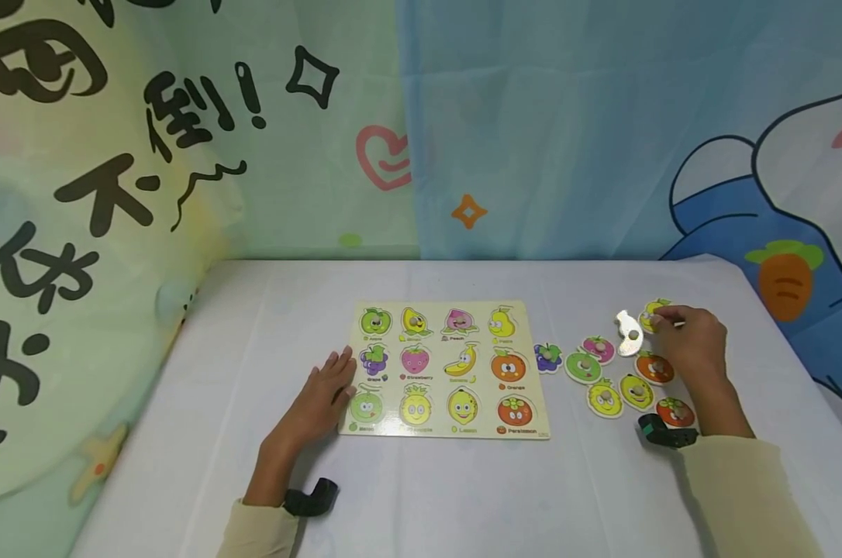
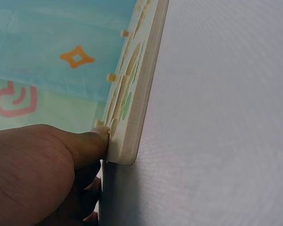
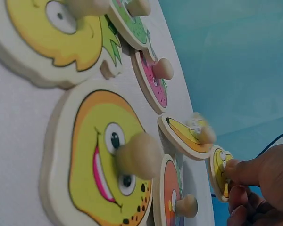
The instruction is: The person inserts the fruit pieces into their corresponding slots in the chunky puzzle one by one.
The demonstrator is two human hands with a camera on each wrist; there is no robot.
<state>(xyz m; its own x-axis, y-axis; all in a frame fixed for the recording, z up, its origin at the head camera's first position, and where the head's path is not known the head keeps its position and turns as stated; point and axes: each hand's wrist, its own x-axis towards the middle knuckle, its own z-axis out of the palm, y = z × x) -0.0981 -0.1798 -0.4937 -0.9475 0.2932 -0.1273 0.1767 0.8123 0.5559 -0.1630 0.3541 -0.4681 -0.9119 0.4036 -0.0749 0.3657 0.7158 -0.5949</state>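
Note:
My right hand (image 1: 693,341) pinches a yellow pear puzzle piece (image 3: 219,172) at the far right of the cluster of loose pieces. A banana piece (image 3: 181,136) lies beside it, shining white with glare in the head view. Nearby are an orange piece (image 1: 654,367) and a lemon piece (image 3: 104,155), each with a wooden knob. My left hand (image 1: 316,399) rests at the left edge of the wooden fruit board (image 1: 442,431), fingers extended. In the left wrist view its thumb (image 2: 92,143) touches the board's corner.
Between the board and my right hand lie a grape piece (image 1: 548,357), a melon piece (image 1: 584,366), a strawberry piece (image 1: 598,349), a pineapple piece (image 1: 605,398) and a persimmon piece (image 1: 675,412). A printed curtain (image 1: 574,155) stands behind the white-covered table (image 1: 463,496).

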